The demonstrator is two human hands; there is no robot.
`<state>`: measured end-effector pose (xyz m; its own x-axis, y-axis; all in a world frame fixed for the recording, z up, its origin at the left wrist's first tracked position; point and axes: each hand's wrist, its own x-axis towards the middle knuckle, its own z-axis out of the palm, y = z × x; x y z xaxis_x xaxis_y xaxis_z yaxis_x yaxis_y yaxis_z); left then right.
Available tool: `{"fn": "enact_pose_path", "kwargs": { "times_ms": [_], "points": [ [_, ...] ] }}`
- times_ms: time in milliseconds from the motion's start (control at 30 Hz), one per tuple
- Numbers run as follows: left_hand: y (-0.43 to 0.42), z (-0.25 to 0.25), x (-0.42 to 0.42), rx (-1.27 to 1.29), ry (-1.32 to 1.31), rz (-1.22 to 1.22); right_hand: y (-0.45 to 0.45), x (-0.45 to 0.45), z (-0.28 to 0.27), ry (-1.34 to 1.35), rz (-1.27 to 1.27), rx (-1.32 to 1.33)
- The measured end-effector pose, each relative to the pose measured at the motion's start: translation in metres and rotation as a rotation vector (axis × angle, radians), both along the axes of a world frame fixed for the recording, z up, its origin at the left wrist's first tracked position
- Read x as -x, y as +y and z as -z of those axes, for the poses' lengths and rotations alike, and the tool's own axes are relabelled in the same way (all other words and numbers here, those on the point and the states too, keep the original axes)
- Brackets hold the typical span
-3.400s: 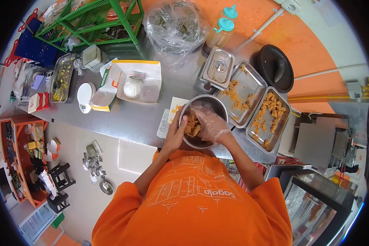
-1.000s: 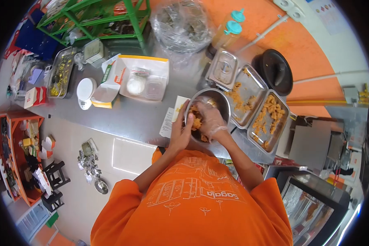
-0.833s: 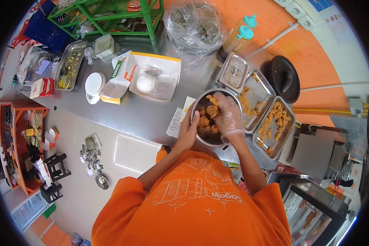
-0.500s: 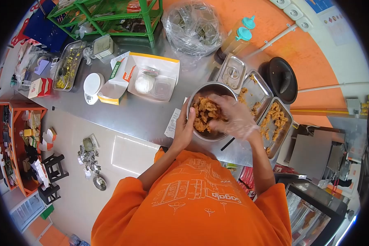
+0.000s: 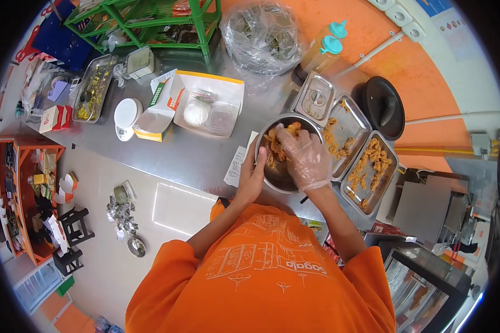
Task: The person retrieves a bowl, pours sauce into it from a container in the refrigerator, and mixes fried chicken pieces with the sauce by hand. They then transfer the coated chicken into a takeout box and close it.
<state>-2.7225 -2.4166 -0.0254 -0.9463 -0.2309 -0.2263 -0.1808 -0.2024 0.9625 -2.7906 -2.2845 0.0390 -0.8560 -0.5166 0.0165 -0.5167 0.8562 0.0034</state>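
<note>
A round metal bowl (image 5: 278,180) stands by the counter's front edge, holding pieces of fried chicken (image 5: 275,149). My left hand (image 5: 252,176) is bare and grips the bowl's left side, thumb over the rim. Reaching in from the right, my right hand (image 5: 307,160) wears a clear plastic glove; its curled fingers are closed on the chicken, and the fingertips are partly hidden. To the right are a metal tray (image 5: 347,123) with fried crumbs and another tray (image 5: 379,191) with more fried pieces. A printed receipt (image 5: 235,167) lies left of the bowl.
An open takeaway box (image 5: 232,100) holds a white wrapped ball and a clear tub. A white scale (image 5: 128,114) sits left of it. Behind are a lidded metal container (image 5: 315,97), teal-capped bottles (image 5: 331,45), a black lid (image 5: 379,108) and a green rack (image 5: 166,22).
My right hand has moved left and deeper into the bowl, its spread fingers now curled onto the chicken. The chicken has shifted toward the bowl's back. My left hand keeps its hold.
</note>
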Motion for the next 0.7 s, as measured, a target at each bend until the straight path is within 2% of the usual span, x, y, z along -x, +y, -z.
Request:
{"fn": "enact_pose_path", "kwargs": {
  "times_ms": [33, 133, 167, 233, 300, 400, 433, 567, 667, 700],
  "points": [
    [0.000, -0.001, 0.002, -0.017, -0.019, -0.006, -0.005, -0.005, -0.016, 0.002, -0.027, 0.016],
    [-0.003, 0.009, 0.007, 0.024, 0.047, -0.006, 0.007, -0.009, -0.019, -0.247, -0.228, 0.316],
    [-0.003, 0.013, 0.006, -0.052, 0.041, -0.020, 0.013, -0.005, -0.029, -0.471, -0.268, 0.427],
    [-0.004, 0.007, 0.006, -0.149, 0.018, -0.045, 0.035, 0.010, -0.021, -0.401, -0.265, 0.541],
    [-0.006, 0.009, 0.001, -0.124, 0.015, -0.035, 0.038, 0.024, -0.026, -0.412, -0.201, 0.649],
    [-0.003, 0.009, -0.001, -0.016, 0.043, 0.008, 0.023, 0.022, -0.028, -0.611, -0.130, 0.244],
    [-0.003, 0.009, -0.001, 0.032, 0.057, 0.023, 0.020, 0.020, -0.012, -0.650, -0.138, 0.183],
    [-0.008, 0.013, -0.008, 0.030, 0.063, 0.059, 0.023, 0.016, 0.018, -0.738, -0.185, 0.352],
    [-0.009, 0.014, -0.009, -0.003, 0.019, 0.047, 0.032, 0.017, 0.021, -0.713, -0.174, 0.457],
    [-0.009, 0.014, -0.008, -0.021, 0.003, 0.031, 0.031, 0.016, 0.013, -0.590, -0.131, 0.411]
  ]
}}
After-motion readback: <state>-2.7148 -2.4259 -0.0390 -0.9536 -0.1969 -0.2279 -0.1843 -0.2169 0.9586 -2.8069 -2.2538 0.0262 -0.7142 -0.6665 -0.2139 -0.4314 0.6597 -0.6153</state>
